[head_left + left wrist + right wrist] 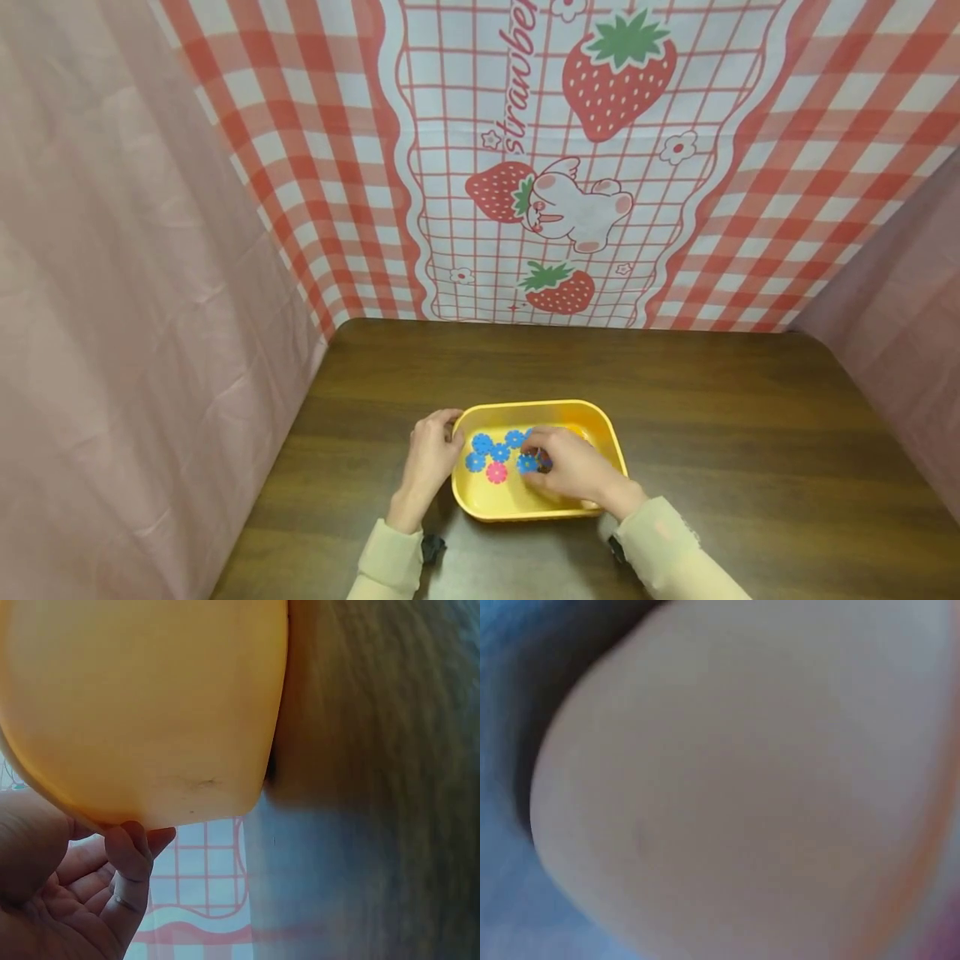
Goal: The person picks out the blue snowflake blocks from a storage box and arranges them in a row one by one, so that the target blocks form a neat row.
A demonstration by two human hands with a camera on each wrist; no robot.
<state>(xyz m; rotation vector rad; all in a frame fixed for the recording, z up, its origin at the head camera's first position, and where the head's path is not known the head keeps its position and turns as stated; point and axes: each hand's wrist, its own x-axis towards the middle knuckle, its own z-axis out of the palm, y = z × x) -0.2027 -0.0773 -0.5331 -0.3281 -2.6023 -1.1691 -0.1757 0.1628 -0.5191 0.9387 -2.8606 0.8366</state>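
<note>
At ten o'clock, the left hand (431, 448) pinches a smooth yellow plastic tray (501, 514) by its rim; from four, the right hand (576, 465) curls its fingers round a notched blue disc (527, 464).

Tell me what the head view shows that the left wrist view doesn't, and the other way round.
Only the head view shows the right hand reaching into the yellow tray, the blue flower-shaped pieces, the pink piece and the printed strawberries.

Only the left wrist view shows the palm side of the left hand and a dark scuff on the tray's outer wall.

Both show the left hand at the tray's rim, the tray itself, the tabletop and some red-and-white printed cloth.
</note>
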